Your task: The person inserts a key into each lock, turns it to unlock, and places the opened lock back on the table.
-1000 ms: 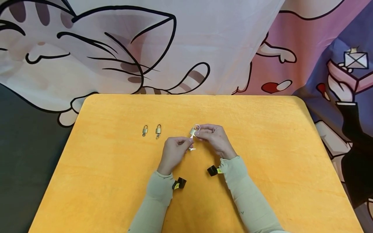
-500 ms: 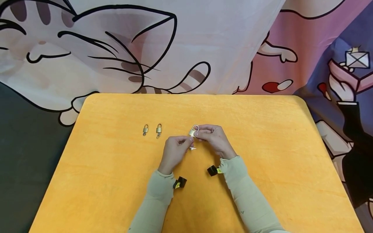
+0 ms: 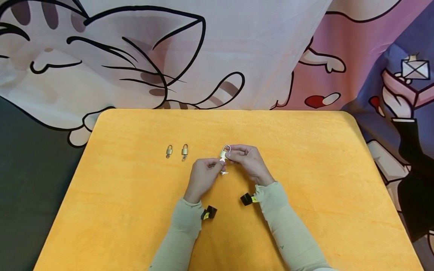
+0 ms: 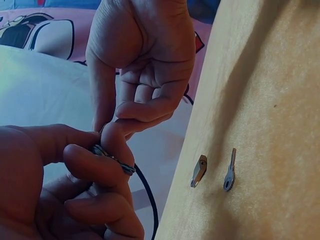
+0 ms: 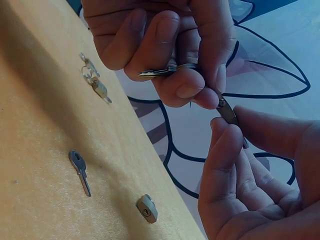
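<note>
In the head view my right hand (image 3: 249, 162) pinches the body of a small brass padlock (image 3: 222, 154), its shackle pointing away from me. My left hand (image 3: 202, 177) grips a key (image 3: 222, 160) right at the padlock's keyhole end. From that hand hang further small keys (image 5: 157, 73), which the right wrist view shows across the curled fingers. Whether the key sits inside the keyhole I cannot tell, as fingertips cover it. On the table to the left lie two more brass padlocks, one (image 3: 169, 151) beside a loose key (image 5: 79, 170), the other (image 3: 184, 150) with keys on a ring (image 5: 89, 72).
The yellow table (image 3: 305, 158) has rounded far corners. Behind it hangs a cloth (image 3: 210, 45) printed with cartoon cats. A black wrist camera (image 3: 211, 212) sits on the left sleeve, another black wrist camera (image 3: 246, 199) on the right one.
The padlock in my right hand has shifted slightly left toward the left hand. Both hands keep their grips, and the padlocks on the table have not moved.
</note>
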